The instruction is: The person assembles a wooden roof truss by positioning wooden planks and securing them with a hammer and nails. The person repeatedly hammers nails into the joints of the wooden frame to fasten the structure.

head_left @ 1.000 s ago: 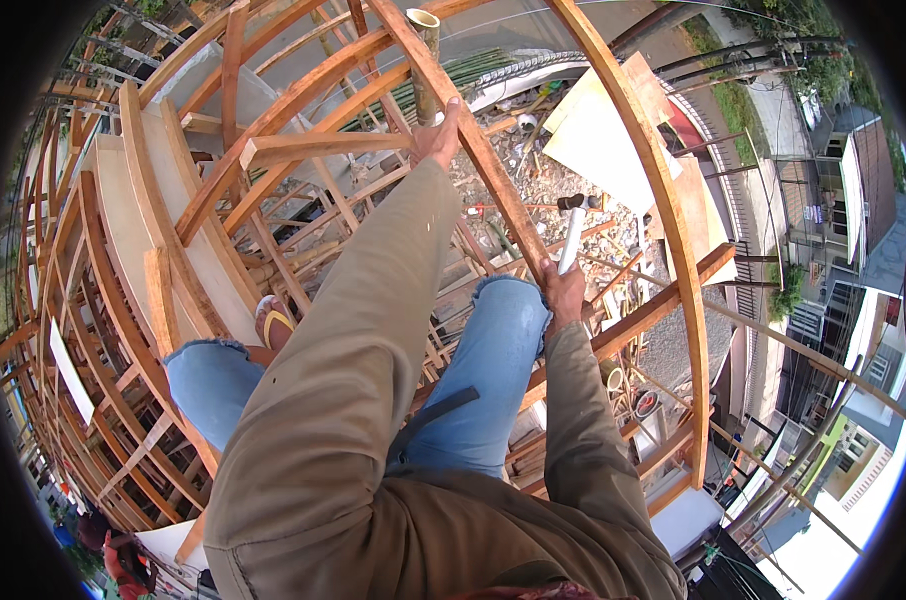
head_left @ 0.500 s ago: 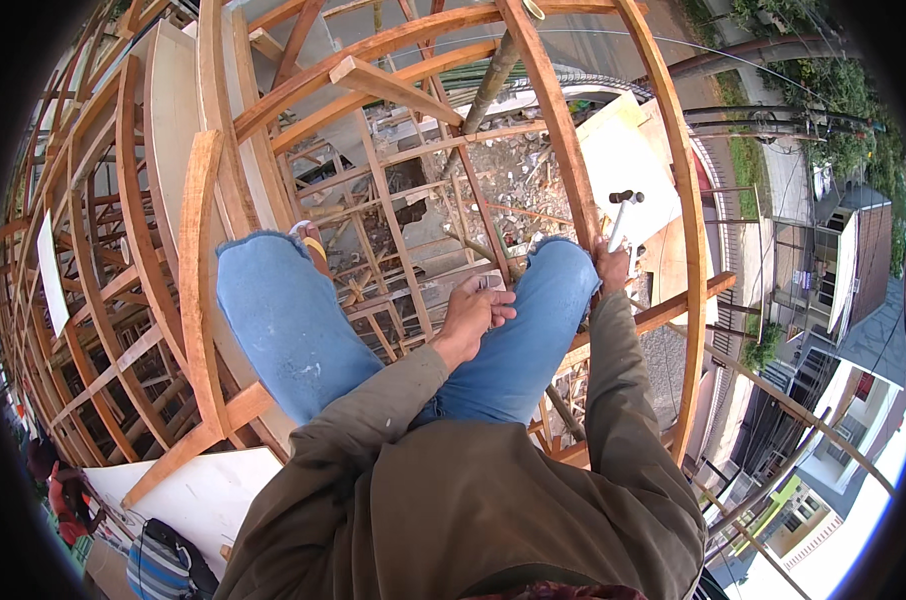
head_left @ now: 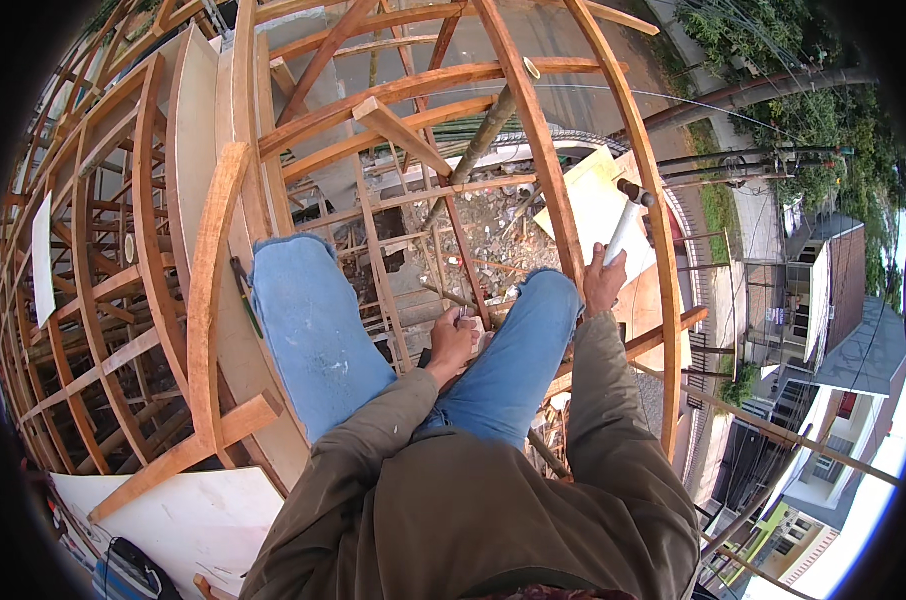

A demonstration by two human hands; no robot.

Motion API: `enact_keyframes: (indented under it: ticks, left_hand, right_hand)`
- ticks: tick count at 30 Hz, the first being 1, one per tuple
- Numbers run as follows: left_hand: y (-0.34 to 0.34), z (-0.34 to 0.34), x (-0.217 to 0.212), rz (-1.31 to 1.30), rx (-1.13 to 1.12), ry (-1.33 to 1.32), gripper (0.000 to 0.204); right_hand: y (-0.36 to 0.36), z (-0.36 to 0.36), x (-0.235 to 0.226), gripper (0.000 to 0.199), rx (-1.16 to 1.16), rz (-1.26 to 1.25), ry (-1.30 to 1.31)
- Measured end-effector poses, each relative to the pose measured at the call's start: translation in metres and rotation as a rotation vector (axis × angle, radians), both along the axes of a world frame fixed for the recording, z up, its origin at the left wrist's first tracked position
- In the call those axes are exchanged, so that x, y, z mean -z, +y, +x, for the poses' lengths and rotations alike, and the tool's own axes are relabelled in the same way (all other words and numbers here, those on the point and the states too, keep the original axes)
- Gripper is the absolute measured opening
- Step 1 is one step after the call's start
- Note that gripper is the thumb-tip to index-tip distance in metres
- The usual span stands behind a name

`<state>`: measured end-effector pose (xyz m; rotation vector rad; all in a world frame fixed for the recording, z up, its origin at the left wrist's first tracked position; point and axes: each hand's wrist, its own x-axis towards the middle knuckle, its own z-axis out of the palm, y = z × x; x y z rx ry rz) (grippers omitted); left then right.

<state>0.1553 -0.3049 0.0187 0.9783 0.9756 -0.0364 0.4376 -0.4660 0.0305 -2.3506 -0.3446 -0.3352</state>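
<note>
My right hand (head_left: 603,280) is closed around the white handle of a hammer (head_left: 625,228), beyond my right knee. The dark hammer head points away from me, above a pale board. Between my knees, my left hand (head_left: 453,345) is held close to my right thigh with its fingers curled in. Something small and dark shows at its fingertips, too small to name. Just past my right hand runs an upright-looking wooden beam (head_left: 538,140). Both my legs, in blue jeans (head_left: 318,330), are spread over the timber frame.
Open wooden framing (head_left: 113,270) spreads on the left. Far below, between the beams, lies rubble (head_left: 493,225). A thin tool with a dark green handle (head_left: 246,300) rests beside my left knee. A white sheet (head_left: 183,510) and a dark bag (head_left: 133,570) are at lower left. Cables and houses stand right.
The hammer has tilted and stands farther out from my right knee. My left hand has drawn down and its fingers have curled in. My left knee has shifted right, and the thin tool now shows.
</note>
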Motion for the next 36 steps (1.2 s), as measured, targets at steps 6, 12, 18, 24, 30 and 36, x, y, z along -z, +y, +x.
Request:
enact_keyframes:
  ticks: [6,12,18,24,30,36]
  left_hand:
    - [0.003,-0.003,0.006,0.024,-0.051,0.010,0.019]
    - [0.002,0.000,0.012,0.077,-0.028,-0.043,0.023]
    - [0.003,-0.003,0.021,0.564,0.117,0.035,0.024]
    - [0.010,-0.005,0.015,0.520,0.088,0.088,0.024]
    - [0.015,-0.007,0.009,0.545,0.137,0.303,0.027]
    - [0.018,-0.008,0.014,0.424,0.245,0.340,0.029]
  right_hand:
    - [0.028,0.007,-0.027,0.040,-0.088,-0.658,0.489]
    - [0.019,0.038,-0.036,0.032,-0.088,-0.222,0.250]
    - [0.003,0.031,0.002,0.031,-0.140,-0.622,0.427]
    - [0.002,0.024,0.001,0.029,-0.102,-0.611,0.296]
    - [0.006,-0.019,-0.035,0.021,-0.029,-0.107,0.261]
    - [-0.057,-0.086,-0.014,0.021,0.104,0.097,0.308]
